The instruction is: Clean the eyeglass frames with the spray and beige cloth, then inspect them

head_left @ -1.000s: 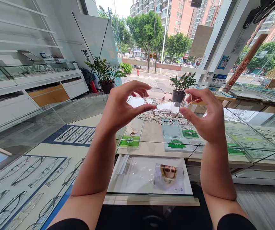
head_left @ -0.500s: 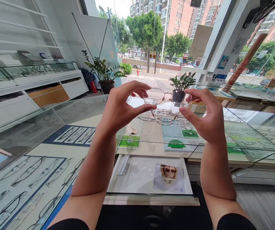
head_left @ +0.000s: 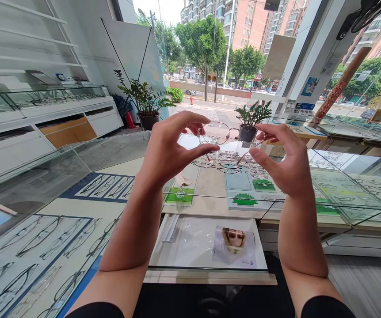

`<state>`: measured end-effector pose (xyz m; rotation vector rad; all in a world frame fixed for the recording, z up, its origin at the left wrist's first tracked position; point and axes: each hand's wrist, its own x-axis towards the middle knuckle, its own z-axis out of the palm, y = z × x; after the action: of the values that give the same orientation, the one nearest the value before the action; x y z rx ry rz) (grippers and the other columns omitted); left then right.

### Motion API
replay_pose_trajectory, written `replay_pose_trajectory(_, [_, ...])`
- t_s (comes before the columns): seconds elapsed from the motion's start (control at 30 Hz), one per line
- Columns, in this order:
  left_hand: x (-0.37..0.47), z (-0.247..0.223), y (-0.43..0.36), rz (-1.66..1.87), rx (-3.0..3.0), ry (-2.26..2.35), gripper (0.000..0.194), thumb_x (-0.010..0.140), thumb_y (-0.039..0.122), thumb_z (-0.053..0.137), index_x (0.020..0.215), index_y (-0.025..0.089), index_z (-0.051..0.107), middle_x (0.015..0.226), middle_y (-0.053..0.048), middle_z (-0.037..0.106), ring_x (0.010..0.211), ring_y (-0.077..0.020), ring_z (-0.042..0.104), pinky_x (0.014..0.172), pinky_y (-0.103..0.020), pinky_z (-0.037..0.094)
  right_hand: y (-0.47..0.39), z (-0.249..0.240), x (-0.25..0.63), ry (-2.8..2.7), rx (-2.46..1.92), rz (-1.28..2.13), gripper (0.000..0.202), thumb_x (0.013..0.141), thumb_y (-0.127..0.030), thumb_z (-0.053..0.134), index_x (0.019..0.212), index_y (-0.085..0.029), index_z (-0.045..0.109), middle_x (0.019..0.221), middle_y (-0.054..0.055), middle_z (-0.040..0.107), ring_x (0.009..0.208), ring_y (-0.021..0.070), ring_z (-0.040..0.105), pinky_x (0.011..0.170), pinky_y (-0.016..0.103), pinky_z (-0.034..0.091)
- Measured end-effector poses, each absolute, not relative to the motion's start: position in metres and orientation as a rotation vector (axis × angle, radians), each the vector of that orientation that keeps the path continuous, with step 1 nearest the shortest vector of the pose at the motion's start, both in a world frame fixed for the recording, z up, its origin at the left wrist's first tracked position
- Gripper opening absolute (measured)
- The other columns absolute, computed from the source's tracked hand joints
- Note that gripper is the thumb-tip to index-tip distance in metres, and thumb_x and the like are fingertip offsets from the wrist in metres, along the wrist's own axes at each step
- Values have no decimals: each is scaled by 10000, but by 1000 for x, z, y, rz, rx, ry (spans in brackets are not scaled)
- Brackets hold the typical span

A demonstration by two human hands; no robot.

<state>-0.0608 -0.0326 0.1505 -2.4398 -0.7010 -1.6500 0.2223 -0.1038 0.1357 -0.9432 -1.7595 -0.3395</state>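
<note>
A pair of thin-rimmed eyeglasses (head_left: 229,137) is held up in front of me above the glass counter, its bridge facing me and its temples pointing away and down. My left hand (head_left: 173,148) grips the left rim, with the index finger above and the thumb below. On the other side my right hand (head_left: 281,157) pinches the right rim between thumb and fingers. Both hands are closed on the frame, and some fingertips are hidden behind it. Beneath the glasses, several eyeglass frames (head_left: 230,168) lie in rows on the display.
Under my arms, an open drawer (head_left: 190,247) holds a card with a sunglasses picture (head_left: 235,245). More eyeglasses (head_left: 40,236) fill the glass case at left. A green-and-white box (head_left: 179,195) and a potted plant (head_left: 248,128) stand ahead, before the window.
Both hands stay nearly in place with the eyeglasses. The glasses tilt very slightly, and the temples shift a little to the left.
</note>
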Motion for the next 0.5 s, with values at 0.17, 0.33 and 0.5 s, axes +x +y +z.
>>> replay_pose_trajectory(0.17, [-59,150,-34,-1644,-2432,-712,613,871,796,814,1197,279,759,966,-43,782,903,-225,735,869,-383,617,-103,136,223,-1760,-938,-318,407,999,-559,763,1345,-345,743,1143,76,790,1053,329,755,983,589,649])
replay_pose_trajectory(0.33, [-57,149,-36,-1650,-2421,-687,591,891,757,822,1211,264,758,964,-41,771,903,-224,729,875,-385,611,-103,136,225,-1770,-943,-295,404,1006,-498,760,1371,-326,744,1171,73,792,1063,303,753,999,550,645])
replay_pose_trajectory(0.5, [-56,149,-37,-1651,-2405,-679,598,898,769,807,1210,260,767,968,-40,775,900,-220,734,876,-382,618,-103,136,226,-1772,-943,-279,418,1007,-468,759,1394,-310,742,1197,76,790,1097,305,745,1020,548,634])
